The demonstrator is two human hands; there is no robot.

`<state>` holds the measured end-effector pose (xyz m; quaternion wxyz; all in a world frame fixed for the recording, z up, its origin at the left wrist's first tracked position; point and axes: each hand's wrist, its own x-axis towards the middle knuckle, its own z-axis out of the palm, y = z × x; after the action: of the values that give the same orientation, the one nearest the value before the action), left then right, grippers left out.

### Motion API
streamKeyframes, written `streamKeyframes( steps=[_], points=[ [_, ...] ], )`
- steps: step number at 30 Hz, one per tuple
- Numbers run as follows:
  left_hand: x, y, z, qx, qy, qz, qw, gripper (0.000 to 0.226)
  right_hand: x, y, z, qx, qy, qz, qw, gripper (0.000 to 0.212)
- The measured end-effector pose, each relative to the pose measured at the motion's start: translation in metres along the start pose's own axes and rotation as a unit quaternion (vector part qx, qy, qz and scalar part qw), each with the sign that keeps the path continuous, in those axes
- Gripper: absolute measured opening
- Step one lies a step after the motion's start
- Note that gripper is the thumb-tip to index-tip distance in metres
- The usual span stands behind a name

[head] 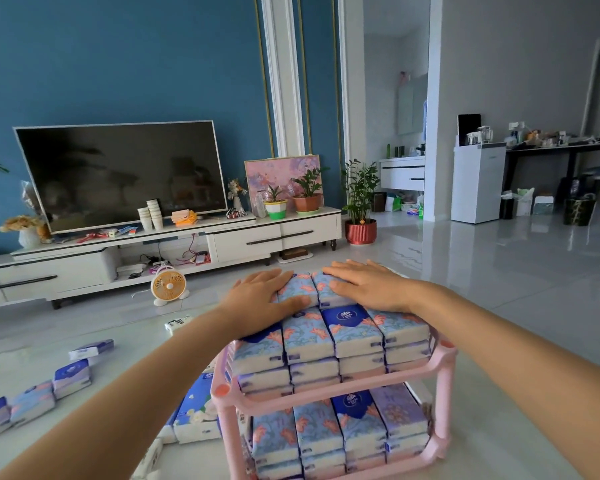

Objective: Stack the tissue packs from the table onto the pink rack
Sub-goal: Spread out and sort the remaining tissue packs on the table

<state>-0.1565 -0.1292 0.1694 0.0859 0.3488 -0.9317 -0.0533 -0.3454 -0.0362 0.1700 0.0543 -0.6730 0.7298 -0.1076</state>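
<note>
At the far left, a row of loose blue-and-white, floral-printed, plastic-wrapped tissue packs (32,403) lies on the pale glossy table (125,327), well apart from the rack, with a few more scattered beyond it. By our reckoning these are the ones not yet stacked. Moving right, our left hand (264,294) lies palm down on the top layer, fingers straight and slightly spread, pressing rather than gripping anything. Between the hands we can see two topmost packs (300,287) side by side, touching, one layer above the four-wide row in front of them. Our right hand (368,285) mirrors the left, with flat, straight fingers resting on the packs at that end and holding nothing. Beneath both stands the pink plastic two-tier rack (444,362), with packs filling both shelves and the upper stack standing above its rail. We judge the step in hand to be settling and squaring this top layer. To do it well, we should press straight down with even weight from both palms, since the soft packs compress and their slick wrappers will probably slide. A forward push could send the back row off the far edge. We should nudge the ends inward until the edges line up, then lift each hand away gently.
</note>
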Motion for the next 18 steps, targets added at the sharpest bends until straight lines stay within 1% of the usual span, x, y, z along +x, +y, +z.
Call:
streamKeyframes(
  steps=[3,5,7,9,11,13,16,18],
  points=[
    [0.0,-0.002,-0.004,-0.008,-0.014,-0.009,1.0,0.071,0.004,-0.003,-0.005,0.018,-0.016,0.011,1.0,0.049],
    [-0.002,-0.004,-0.008,-0.053,-0.002,-0.008,0.999,0.069,0.004,-0.009,-0.011,0.053,-0.001,0.018,0.998,0.05],
    [-0.008,-0.008,-0.013,-0.168,0.055,-0.007,0.984,0.067,-0.001,-0.019,-0.018,0.079,0.046,0.02,0.996,0.051],
    [-0.018,-0.014,-0.02,-0.269,0.135,-0.004,0.954,0.058,-0.009,-0.034,-0.024,0.047,0.093,0.004,0.995,0.051],
    [-0.033,-0.028,-0.024,-0.284,0.196,-0.016,0.938,0.046,-0.018,-0.056,-0.024,-0.033,0.127,-0.046,0.99,0.05],
    [-0.054,-0.05,-0.023,-0.255,0.232,-0.039,0.938,0.035,-0.025,-0.084,-0.019,-0.065,0.16,-0.115,0.978,0.046],
    [-0.09,-0.095,-0.013,-0.214,0.228,-0.093,0.945,0.024,-0.028,-0.136,-0.002,-0.071,0.199,-0.213,0.954,0.04],
    [-0.116,-0.132,0.002,-0.206,0.213,-0.14,0.945,0.022,-0.026,-0.174,0.014,-0.044,0.191,-0.264,0.944,0.037]
  ],
)
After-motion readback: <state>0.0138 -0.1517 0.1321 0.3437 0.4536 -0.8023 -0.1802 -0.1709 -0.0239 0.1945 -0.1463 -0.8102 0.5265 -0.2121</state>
